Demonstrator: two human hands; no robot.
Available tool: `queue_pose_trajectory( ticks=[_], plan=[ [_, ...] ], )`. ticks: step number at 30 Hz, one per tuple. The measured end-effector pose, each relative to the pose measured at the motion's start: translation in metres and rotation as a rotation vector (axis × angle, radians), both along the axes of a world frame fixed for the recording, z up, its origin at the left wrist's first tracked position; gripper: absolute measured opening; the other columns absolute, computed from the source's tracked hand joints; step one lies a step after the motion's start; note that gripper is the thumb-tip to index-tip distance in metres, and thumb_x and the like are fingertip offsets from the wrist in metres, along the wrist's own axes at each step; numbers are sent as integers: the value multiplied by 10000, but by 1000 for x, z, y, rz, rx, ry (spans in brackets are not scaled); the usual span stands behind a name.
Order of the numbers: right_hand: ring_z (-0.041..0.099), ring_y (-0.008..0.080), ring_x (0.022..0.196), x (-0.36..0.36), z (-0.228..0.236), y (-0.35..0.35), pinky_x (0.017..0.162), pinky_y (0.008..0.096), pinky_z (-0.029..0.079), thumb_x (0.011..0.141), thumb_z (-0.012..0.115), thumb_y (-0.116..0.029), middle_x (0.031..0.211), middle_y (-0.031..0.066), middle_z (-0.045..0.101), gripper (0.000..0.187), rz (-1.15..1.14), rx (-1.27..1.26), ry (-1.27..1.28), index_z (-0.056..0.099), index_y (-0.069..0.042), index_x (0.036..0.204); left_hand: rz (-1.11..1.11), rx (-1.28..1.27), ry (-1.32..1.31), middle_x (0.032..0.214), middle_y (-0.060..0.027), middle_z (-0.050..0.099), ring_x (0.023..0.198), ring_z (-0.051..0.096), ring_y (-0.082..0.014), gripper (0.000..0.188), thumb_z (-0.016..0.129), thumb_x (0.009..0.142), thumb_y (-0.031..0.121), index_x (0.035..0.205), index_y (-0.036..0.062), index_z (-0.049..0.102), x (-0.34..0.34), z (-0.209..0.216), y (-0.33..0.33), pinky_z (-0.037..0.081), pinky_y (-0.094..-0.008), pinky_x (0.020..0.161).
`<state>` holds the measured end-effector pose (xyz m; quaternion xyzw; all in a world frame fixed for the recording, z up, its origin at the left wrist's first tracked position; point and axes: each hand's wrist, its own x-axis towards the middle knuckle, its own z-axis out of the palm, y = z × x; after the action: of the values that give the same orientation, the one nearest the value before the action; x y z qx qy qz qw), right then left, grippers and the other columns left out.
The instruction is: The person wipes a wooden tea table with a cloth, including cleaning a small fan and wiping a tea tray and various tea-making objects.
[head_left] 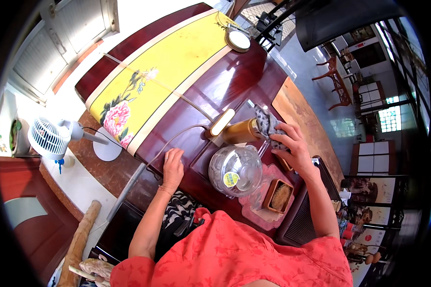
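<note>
Gold cylinder (239,132), long axis sideways, right end at cloth (266,120) in right hand (296,146)

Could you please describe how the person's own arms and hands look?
The left hand and the right hand wear no gloves, and the forearms are bare. The short sleeves are coral red, with a slightly darker leaf-like pattern.

The table (253,69) is dark red and glossy, with a yellow runner (177,52) laid across it. Nearer the person, it bears a cylinder (238,132), a jar (239,167), a mat (259,217) and a tray (294,227)
</note>
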<state>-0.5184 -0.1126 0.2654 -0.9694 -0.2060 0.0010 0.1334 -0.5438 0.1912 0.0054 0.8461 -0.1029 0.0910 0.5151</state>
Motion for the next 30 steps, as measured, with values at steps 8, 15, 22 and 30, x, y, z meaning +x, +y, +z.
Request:
queue_pose_trajectory(
  ticks=[8, 15, 22, 30],
  plan=[
    [472, 306, 1084, 49, -12, 8, 903, 389, 419, 676, 742, -143, 1150, 95, 544, 408, -16, 136, 42, 624, -105, 1065, -48, 34, -2, 1058, -150, 549, 1054, 497, -343, 344, 518, 681, -102, 1003, -2, 590, 4, 1, -5, 402, -420, 913],
    [559, 88, 941, 51, -23, -59, 842, 236, 464, 820, 698, -137, 1045, 23, 617, 379, -282, 973, 731, 595, -68, 1178, -95, 61, 135, 1085, -134, 586, 1073, 527, -306, 339, 543, 737, -53, 1065, 21, 589, 2, 22, 5, 414, -367, 947],
    [609, 130, 964, -20, -78, -88, 827, 273, 534, 836, 689, -170, 1126, 60, 608, 477, -299, 1631, 692, 519, -55, 1266, -255, 108, -88, 1143, -139, 577, 1098, 523, -294, 364, 603, 786, 8, 1148, 21, 569, 38, 130, -53, 414, -363, 949],
    [603, 170, 1007, -82, -111, -70, 883, 322, 506, 819, 714, -250, 1138, 95, 599, 573, -257, 2044, 559, 469, -22, 1284, -481, 92, -45, 1298, -162, 473, 1219, 450, -322, 618, 630, 724, -32, 1304, 46, 431, 80, 171, -134, 386, -372, 1012]
  ],
)
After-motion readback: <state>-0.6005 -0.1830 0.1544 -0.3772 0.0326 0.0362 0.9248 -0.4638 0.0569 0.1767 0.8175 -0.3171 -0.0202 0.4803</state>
